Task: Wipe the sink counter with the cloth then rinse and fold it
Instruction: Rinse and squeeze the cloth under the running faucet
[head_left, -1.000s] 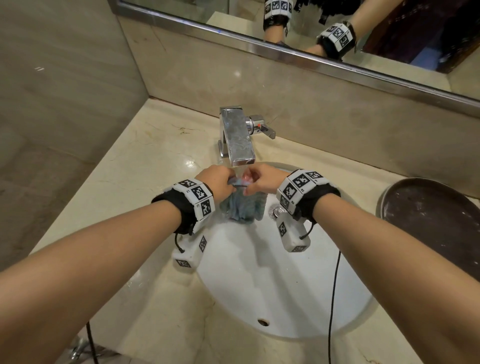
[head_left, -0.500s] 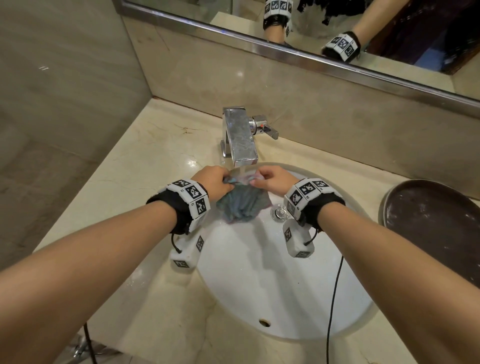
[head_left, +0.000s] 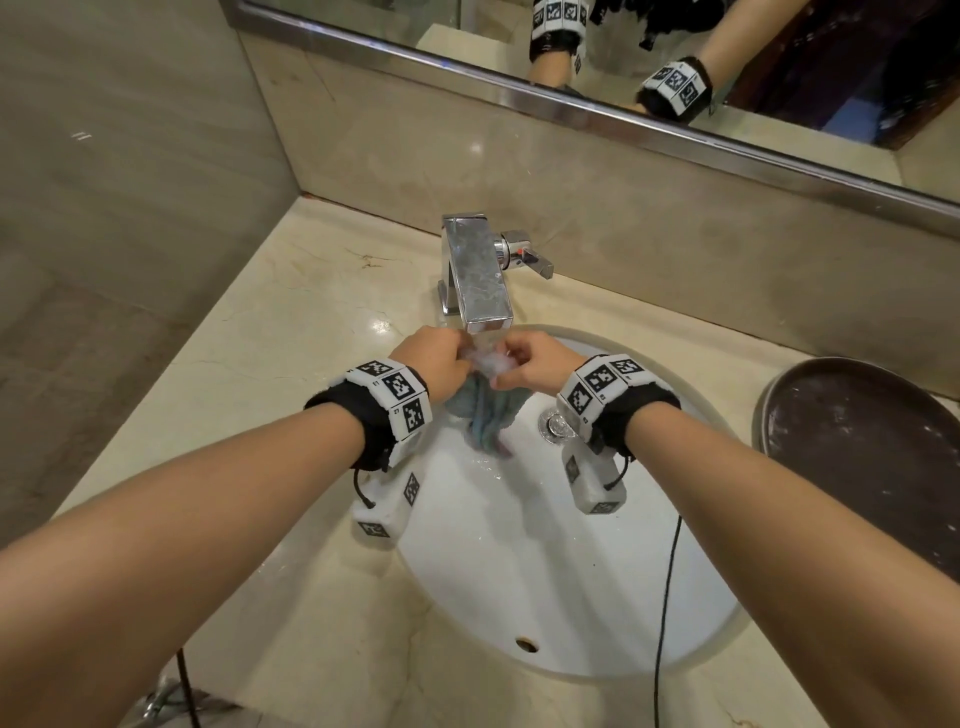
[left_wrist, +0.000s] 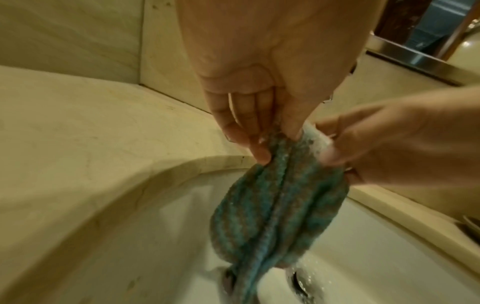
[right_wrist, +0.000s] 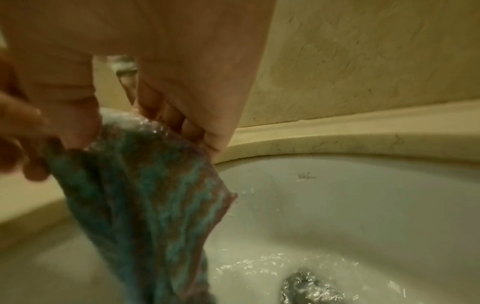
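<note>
Both hands, left hand (head_left: 435, 362) and right hand (head_left: 531, 362), pinch the cloth (head_left: 485, 422) at its top edge beneath the faucet (head_left: 480, 275), its long axis hanging straight down below them, equally near each.

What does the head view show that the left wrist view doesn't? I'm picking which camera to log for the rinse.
Only the head view shows the faucet, the mirror and the dark tray on the counter. Only the left wrist view shows the fingers pinching the cloth's top edge close up. Both show the left hand and right hand holding the cloth over the sink with water running.
</note>
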